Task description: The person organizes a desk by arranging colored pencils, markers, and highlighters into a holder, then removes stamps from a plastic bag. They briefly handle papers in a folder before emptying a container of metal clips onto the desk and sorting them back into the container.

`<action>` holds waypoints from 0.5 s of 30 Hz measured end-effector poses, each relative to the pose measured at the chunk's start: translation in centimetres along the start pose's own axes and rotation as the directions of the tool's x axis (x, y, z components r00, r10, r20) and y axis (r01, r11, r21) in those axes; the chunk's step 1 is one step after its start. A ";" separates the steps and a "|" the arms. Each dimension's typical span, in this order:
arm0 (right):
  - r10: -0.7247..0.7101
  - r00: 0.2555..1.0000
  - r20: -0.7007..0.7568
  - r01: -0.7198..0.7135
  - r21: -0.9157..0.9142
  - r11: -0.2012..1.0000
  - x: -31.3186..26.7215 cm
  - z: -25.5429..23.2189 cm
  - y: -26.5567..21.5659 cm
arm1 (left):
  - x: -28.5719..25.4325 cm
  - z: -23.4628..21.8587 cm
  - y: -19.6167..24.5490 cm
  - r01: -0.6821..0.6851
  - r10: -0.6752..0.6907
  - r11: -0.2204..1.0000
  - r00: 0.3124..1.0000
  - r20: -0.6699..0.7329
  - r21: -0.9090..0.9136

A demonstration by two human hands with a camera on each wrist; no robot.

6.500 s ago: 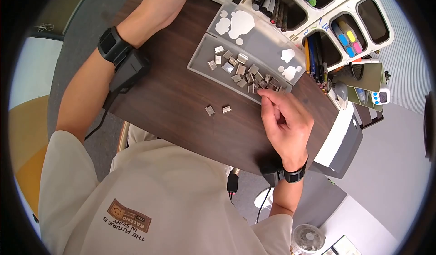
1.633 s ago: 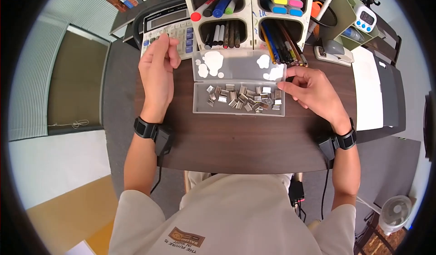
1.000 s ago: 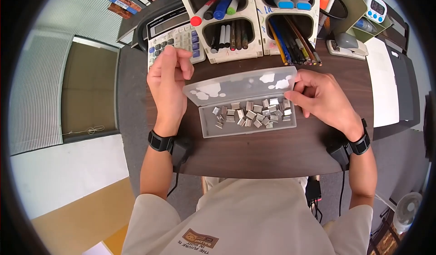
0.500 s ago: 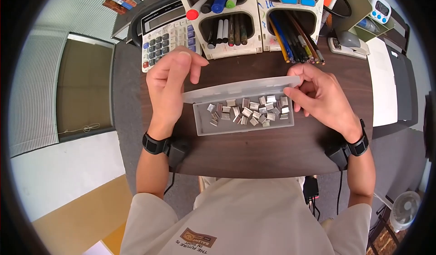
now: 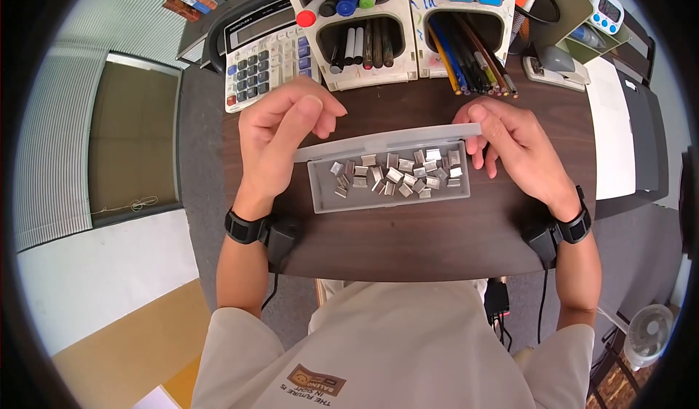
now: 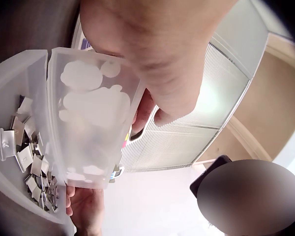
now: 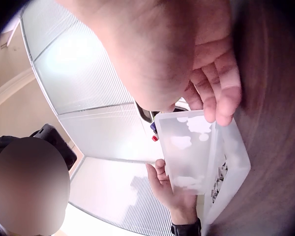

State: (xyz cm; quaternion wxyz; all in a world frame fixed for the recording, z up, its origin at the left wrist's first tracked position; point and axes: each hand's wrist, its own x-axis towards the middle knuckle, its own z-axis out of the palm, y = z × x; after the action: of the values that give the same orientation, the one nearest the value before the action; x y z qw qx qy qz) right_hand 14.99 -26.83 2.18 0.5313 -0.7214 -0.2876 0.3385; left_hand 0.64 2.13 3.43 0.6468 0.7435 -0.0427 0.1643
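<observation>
A translucent plastic pencil case [image 5: 320,199] lies on the dark wooden table, holding several small bent silver metal clips [image 5: 405,165]. Its hinged lid [image 5: 378,141] stands raised, seen nearly edge-on in the head view; white cloud shapes on the lid show in the left wrist view. My right hand [image 5: 520,139] grips the lid's right end, the thumb at the top edge and other fingers below it. At the opposite end, my left hand [image 5: 280,136] is close beside the lid with thumb and fingers loosely bent and nothing visible in them.
Behind the case stand a calculator [image 5: 262,67] and a white organiser [image 5: 378,77] with markers and pencils. A stapler [image 5: 557,77], a green holder [image 5: 564,26] and white paper [image 5: 611,132] are to the right. Cables run from both wrist cameras.
The two loose clips are gone from the tabletop. The case has come nearer, its lid swinging up from lying back. My right thumb has shifted to the lid's top edge; my left hand has moved inward.
</observation>
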 end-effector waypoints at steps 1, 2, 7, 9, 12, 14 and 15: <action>-0.001 1.000 -0.008 0.001 0.005 1.000 0.0 0.0 0.1 | 0.0 -0.1 0.1 0.019 -0.019 1.000 1.000 0.024 -0.005; 0.001 1.000 -0.007 -0.001 0.006 1.000 0.0 0.1 0.1 | 0.0 -0.1 0.0 0.021 -0.021 1.000 0.999 0.024 -0.006; 0.000 1.000 0.031 0.001 -0.031 1.000 0.1 -0.1 -0.2 | 0.1 -0.3 0.1 -0.001 0.008 0.999 0.986 0.167 -0.042; 0.003 1.000 0.028 -0.002 -0.042 0.999 0.0 0.0 0.0 | 0.1 -0.3 0.1 0.004 0.007 0.999 0.979 0.202 -0.051; 0.011 1.000 0.025 -0.010 -0.051 0.999 0.0 0.0 -0.3 | 0.2 -0.6 0.4 0.009 0.001 0.999 0.963 0.269 -0.034; 0.023 0.999 0.025 -0.022 -0.045 0.999 -0.1 0.0 -0.7 | 0.2 -0.7 0.5 0.014 -0.010 1.000 0.953 0.303 -0.010; 0.027 0.999 0.026 -0.025 -0.058 0.998 -0.2 0.0 -0.9 | 0.2 -0.8 0.5 0.009 -0.009 1.000 0.946 0.325 0.004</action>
State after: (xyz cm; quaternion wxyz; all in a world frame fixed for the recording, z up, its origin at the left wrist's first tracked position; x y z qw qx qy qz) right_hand 14.82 -26.69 3.11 0.5019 -0.7354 -0.2950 0.3466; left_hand 0.54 2.90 4.02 0.6307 0.7614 -0.1452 0.0366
